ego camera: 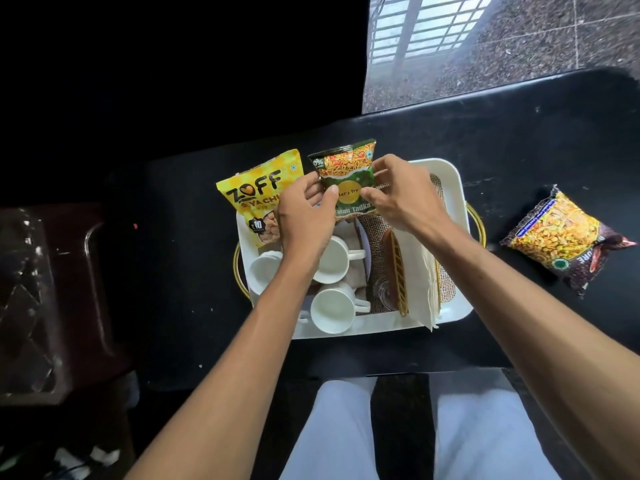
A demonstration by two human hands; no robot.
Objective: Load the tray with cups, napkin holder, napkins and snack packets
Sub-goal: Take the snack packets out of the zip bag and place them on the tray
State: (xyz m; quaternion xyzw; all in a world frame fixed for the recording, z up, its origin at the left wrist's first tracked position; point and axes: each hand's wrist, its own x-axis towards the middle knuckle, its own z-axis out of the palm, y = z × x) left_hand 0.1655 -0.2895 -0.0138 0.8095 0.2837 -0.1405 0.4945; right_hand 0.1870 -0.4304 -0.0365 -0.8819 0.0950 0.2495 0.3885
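Black table (519, 133), white tray (363, 329) on it. In tray: napkins (420, 271) against holder (398, 271), cups (332, 310), yellow packet (256, 192) leaning far-left. Spare packet (564, 237) on table, right of tray. Left hand (304, 216) and right hand (401, 192) pinch green packet (349, 168) upright over tray's far edge.

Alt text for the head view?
The left hand and right hand pinch a green snack packet upright over the far end of a white rectangular tray, beside a yellow snack packet. The tray holds white cups, a brown napkin holder and white napkins; a dark yellow-printed packet lies on the black table.
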